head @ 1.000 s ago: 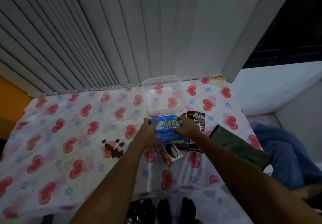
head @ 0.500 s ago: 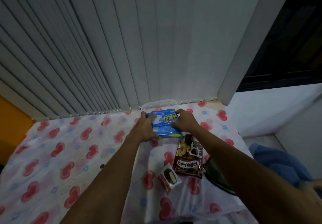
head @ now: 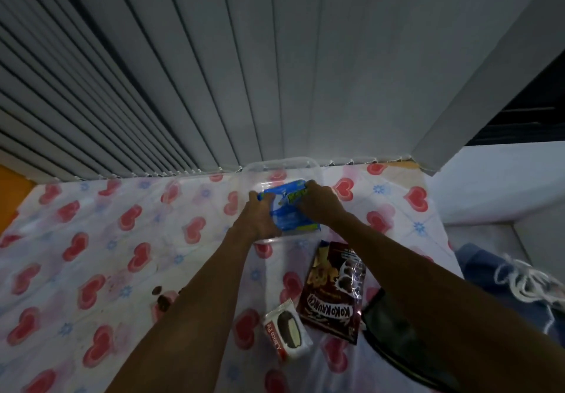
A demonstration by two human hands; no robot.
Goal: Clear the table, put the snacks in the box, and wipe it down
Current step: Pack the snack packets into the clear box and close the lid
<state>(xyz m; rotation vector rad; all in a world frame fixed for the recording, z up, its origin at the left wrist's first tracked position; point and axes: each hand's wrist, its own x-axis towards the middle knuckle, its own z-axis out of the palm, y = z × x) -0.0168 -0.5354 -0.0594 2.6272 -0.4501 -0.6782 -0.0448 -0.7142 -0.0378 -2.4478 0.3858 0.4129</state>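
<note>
Blue snack pack (head: 289, 210) now lower, inside box (head: 282, 164)

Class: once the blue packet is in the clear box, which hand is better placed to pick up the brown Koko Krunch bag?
Right, probably. The Koko Krunch bag lies beside the right forearm, below the right hand.

A white tablecloth (head: 91, 239) printed with red hearts and small pale-blue flowers covers the table, marked near the left by dark brown crumbs (head: 162, 298). At the far edge sits a clear plastic box (head: 284, 166), with a bright blue snack packet (head: 290, 212) carrying a yellow-green label. Nearer right lie a dark brown cereal pouch (head: 333, 294) with white lettering, and a white-and-red wrapper (head: 287, 331) picturing a dark biscuit. Grey vertical blinds (head: 214, 71) hang behind.
</note>
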